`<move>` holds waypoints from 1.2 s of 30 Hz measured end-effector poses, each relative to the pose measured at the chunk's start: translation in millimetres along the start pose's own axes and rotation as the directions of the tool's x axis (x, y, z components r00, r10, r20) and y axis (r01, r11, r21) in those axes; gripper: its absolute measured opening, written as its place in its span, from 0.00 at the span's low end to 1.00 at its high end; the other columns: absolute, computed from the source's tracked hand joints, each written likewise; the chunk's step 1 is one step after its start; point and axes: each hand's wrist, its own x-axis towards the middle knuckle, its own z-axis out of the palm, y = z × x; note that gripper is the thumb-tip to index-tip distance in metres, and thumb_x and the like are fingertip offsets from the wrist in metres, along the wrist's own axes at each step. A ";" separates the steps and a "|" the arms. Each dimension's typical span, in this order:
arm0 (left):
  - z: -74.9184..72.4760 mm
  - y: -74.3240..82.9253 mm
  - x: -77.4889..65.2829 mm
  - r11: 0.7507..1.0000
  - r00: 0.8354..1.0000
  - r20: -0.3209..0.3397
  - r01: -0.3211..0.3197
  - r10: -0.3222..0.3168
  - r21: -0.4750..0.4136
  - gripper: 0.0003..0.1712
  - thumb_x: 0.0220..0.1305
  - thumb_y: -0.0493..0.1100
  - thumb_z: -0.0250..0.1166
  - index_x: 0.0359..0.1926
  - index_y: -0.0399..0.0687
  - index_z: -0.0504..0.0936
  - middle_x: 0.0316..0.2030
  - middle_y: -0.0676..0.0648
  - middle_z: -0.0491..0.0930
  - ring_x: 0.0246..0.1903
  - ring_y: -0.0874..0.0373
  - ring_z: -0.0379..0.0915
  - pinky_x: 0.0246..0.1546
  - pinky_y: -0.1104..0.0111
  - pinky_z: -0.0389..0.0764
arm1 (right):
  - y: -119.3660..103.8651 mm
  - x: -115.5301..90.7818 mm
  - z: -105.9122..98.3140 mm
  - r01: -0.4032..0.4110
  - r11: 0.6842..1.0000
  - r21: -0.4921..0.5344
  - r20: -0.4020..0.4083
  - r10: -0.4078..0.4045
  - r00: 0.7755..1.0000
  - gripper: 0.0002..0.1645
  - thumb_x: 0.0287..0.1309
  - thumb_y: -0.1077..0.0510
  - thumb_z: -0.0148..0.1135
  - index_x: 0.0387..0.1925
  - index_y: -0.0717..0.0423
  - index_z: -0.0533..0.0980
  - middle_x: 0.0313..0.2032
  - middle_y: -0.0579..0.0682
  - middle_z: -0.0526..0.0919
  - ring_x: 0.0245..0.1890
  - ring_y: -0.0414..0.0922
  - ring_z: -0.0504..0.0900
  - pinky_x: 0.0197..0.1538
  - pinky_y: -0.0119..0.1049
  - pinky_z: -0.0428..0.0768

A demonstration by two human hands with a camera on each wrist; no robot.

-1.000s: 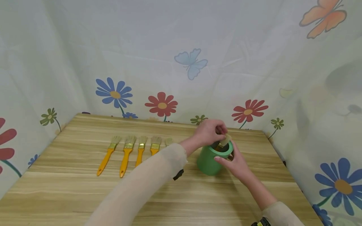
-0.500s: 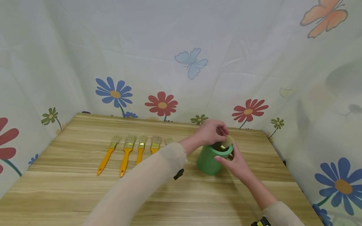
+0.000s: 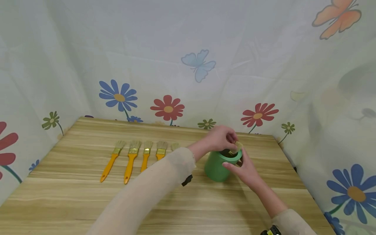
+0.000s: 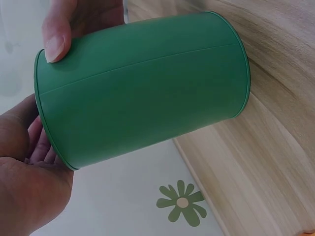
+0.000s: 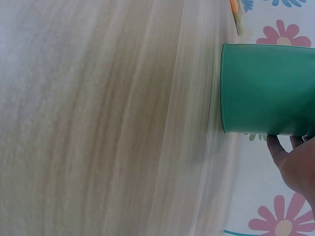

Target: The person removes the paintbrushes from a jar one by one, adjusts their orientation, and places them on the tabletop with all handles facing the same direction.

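Note:
A green cylindrical bucket (image 3: 218, 168) stands on the wooden table, its mouth facing up. Over that mouth, my left hand (image 3: 218, 138) pinches a paintbrush (image 3: 238, 147); pale bristles and a bit of gold ferrule show, while the handle is hidden inside. My right hand (image 3: 246, 169) holds the bucket from the right near the rim, thumb on the near side. In the left wrist view the right thumb (image 4: 56, 42) lies against the bucket wall, and the left palm (image 4: 32, 191) shows beside the rim. The right wrist view has the right fingers (image 5: 278, 147) touching the bucket's side.
Left of the bucket, several paintbrushes with orange handles lie in a row, including an outer brush (image 3: 110, 166) and a wider brush (image 3: 130, 164). The left sleeve (image 3: 155, 182) covers part of the row. A flowered curtain (image 3: 147, 65) rises behind the table (image 3: 188, 215).
The paintbrush sits lower in the bucket's mouth, with less of its ferrule showing, and my left hand has dipped slightly with it. My right hand keeps its place on the bucket.

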 end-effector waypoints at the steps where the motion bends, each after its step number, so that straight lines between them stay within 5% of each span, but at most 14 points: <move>1: 0.3 0.6 -0.4 1.000 1.000 -0.002 0.001 -0.001 0.011 0.10 0.66 0.45 0.79 0.45 0.50 0.90 0.36 0.56 0.88 0.38 0.67 0.83 0.42 0.77 0.82 | -0.3 0.0 0.3 -0.002 1.000 -0.003 -0.001 0.002 1.000 0.46 0.70 0.52 0.73 0.78 0.54 0.57 0.75 0.57 0.67 0.77 0.59 0.66 0.77 0.68 0.62; 5: 1.5 -0.5 -1.4 1.000 1.000 -0.021 0.001 -0.001 0.029 0.08 0.66 0.46 0.78 0.43 0.52 0.90 0.35 0.58 0.87 0.37 0.68 0.81 0.40 0.77 0.81 | -2.6 -0.5 1.5 0.001 1.000 -0.001 -0.002 -0.001 1.000 0.46 0.70 0.52 0.73 0.78 0.54 0.57 0.76 0.57 0.67 0.77 0.59 0.65 0.77 0.68 0.62; 17: -11.6 -8.4 -6.8 0.993 0.991 -0.135 -0.038 0.022 -0.114 0.08 0.67 0.43 0.77 0.45 0.50 0.90 0.37 0.55 0.88 0.38 0.65 0.83 0.43 0.75 0.82 | -4.8 -0.2 2.7 0.005 1.000 0.006 -0.025 -0.005 1.000 0.51 0.68 0.54 0.73 0.82 0.52 0.53 0.75 0.58 0.67 0.76 0.60 0.66 0.77 0.69 0.61; 25: -26.9 3.3 -17.5 0.983 0.987 -0.155 -0.058 0.031 -0.175 0.08 0.68 0.42 0.77 0.46 0.48 0.90 0.36 0.53 0.87 0.37 0.62 0.82 0.38 0.73 0.83 | -1.7 0.4 2.9 0.003 1.000 0.002 -0.030 -0.002 1.000 0.53 0.68 0.52 0.74 0.83 0.50 0.53 0.76 0.56 0.66 0.75 0.59 0.66 0.77 0.70 0.61; 36: -49.9 17.3 -31.7 0.977 0.974 -0.222 -0.086 0.041 -0.196 0.10 0.68 0.45 0.77 0.48 0.49 0.90 0.38 0.52 0.87 0.38 0.61 0.82 0.43 0.73 0.83 | -1.6 -0.6 3.1 0.008 1.000 0.011 -0.027 -0.008 1.000 0.52 0.68 0.53 0.74 0.83 0.48 0.53 0.76 0.55 0.66 0.75 0.60 0.65 0.77 0.72 0.59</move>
